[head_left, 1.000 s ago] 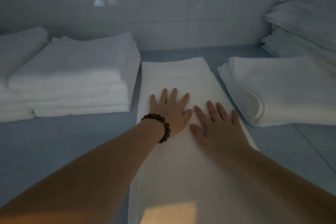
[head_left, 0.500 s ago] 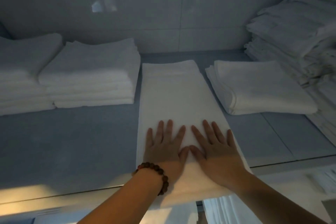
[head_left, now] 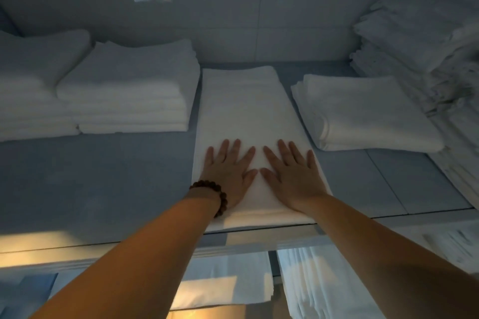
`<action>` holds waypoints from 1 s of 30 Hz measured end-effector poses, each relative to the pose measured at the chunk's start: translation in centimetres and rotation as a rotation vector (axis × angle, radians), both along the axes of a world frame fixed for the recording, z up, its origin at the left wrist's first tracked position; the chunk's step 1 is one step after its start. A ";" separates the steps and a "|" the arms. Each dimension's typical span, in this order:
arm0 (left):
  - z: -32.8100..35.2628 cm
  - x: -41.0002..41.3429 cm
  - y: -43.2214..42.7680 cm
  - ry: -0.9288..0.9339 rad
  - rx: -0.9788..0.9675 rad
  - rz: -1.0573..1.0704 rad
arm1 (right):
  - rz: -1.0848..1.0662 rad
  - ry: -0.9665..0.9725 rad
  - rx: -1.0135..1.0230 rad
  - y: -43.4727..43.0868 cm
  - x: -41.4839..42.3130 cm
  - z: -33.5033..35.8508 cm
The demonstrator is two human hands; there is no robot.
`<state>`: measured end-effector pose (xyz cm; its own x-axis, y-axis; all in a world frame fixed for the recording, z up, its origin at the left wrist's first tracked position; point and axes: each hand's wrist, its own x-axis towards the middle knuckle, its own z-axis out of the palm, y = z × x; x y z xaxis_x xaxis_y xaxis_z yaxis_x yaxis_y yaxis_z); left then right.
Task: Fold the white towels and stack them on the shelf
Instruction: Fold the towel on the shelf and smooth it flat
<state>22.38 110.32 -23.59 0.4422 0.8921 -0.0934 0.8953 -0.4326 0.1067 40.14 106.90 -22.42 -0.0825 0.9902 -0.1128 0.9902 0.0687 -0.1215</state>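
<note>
A view from above the person's own arms, looking down onto a dim blue-grey shelf. A long white towel, folded into a narrow strip, lies in the middle of the shelf, running from near the back wall to the shelf's front edge. The left hand, with a dark beaded bracelet at its wrist, and the right hand rest flat side by side on the towel's near part. The fingers of both are straight and spread, pressing down and grasping nothing.

A neat stack of folded towels sits just beside the strip on the left. A single folded towel lies near it on the right.

The likely risks: the strip's near end sits right at the front edge, so a pull toward the person could drag it off. Uneven pressure may skew the layers and give a crooked fold. Sliding it sideways could nudge the left stack, which is close.

Hard to make out: the light is low, so the towel's layers and hems blur together. Another stack at far left and a tall rumpled pile at far right are cut off by the frame. Pale linens below the shelf are partly hidden by the arms.
</note>
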 end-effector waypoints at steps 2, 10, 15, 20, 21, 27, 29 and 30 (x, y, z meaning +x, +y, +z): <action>0.8 -0.7 -0.8 0.029 -0.077 -0.044 | 0.056 0.014 -0.040 -0.9 0.7 0.5; 2.4 -2.1 -8.0 0.077 -0.137 -0.119 | 0.227 0.055 -0.062 -6.8 2.1 1.6; 0.6 -2.9 -10.4 0.141 -0.021 -0.111 | 0.310 -0.078 -0.015 -8.6 3.1 0.5; 0.2 -2.9 -11.6 0.113 0.016 -0.038 | 0.300 -0.094 0.071 -9.9 3.1 -0.5; 0.4 -2.8 -11.9 0.114 0.014 -0.028 | 0.297 -0.087 0.083 -10.2 3.1 -0.4; 1.4 -2.2 -13.8 0.160 0.026 0.000 | 0.276 -0.042 0.023 -12.3 2.9 0.8; 2.3 -2.1 -14.4 0.198 -0.005 -0.014 | 0.269 -0.043 -0.013 -13.0 2.8 1.7; 2.8 -2.2 -14.7 0.215 -0.023 -0.020 | 0.268 -0.050 -0.025 -13.4 2.9 2.1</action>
